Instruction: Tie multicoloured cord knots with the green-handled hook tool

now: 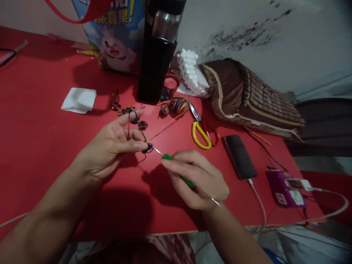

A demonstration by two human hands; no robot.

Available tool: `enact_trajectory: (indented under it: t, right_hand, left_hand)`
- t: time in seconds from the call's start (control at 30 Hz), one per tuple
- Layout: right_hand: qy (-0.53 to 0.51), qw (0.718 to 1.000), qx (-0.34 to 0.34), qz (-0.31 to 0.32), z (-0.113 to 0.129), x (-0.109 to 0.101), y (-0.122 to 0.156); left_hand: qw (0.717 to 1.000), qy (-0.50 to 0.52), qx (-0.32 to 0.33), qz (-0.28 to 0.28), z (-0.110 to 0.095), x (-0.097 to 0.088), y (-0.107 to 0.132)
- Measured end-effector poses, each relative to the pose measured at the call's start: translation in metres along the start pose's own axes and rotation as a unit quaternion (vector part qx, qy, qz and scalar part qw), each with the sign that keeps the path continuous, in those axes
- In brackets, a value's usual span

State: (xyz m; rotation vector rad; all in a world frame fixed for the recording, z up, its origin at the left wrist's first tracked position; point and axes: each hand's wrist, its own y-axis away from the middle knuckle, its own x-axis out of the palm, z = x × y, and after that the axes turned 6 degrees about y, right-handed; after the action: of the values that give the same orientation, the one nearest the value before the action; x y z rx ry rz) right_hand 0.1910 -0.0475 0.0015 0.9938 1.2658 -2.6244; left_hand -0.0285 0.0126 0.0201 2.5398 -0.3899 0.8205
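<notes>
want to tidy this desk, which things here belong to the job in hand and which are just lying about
In the job:
green-handled hook, right hand
small yarn piece, left hand
multicoloured yarn ball
scissors, probably

Lying about, it seems:
folded white paper
cabled phone
blue bag
purple box

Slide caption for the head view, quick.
Left hand pinches a small yarn piece; right hand holds a green-handled hook to it over a red table.

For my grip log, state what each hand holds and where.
Right hand: crochet hook, by green handle. Left hand: multicolored crochet piece, by one edge; yarn, looped around fingers.
</notes>
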Motion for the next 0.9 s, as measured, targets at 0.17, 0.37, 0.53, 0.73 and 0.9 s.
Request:
enact_trajectory:
  t: [0.17,0.37,0.53,0.73,0.9]
  right_hand:
    - [-0.027,1.000,-0.001,0.002,0.001,-0.001,0.001]
    - [-0.058,0.998,0.035,0.007,0.003,-0.004,0.002]
    - [-0.028,0.999,0.019,-0.022,0.001,-0.002,-0.001]
    - [-0.092,0.992,0.071,-0.039,0.004,0.007,0.003]
    - [-0.334,0.907,0.238,-0.097,0.009,0.028,0.009]
  left_hand:
    - [0.999,-0.030,0.023,-0.008,-0.002,-0.004,0.001]
    - [0.997,-0.060,0.048,0.002,-0.003,-0.005,0.002]
    - [0.999,0.002,0.042,-0.007,0.004,0.004,0.003]
    - [0.998,-0.003,0.065,-0.010,0.007,0.009,0.005]
    - [0.994,-0.042,0.092,-0.031,0.015,0.011,0.005]
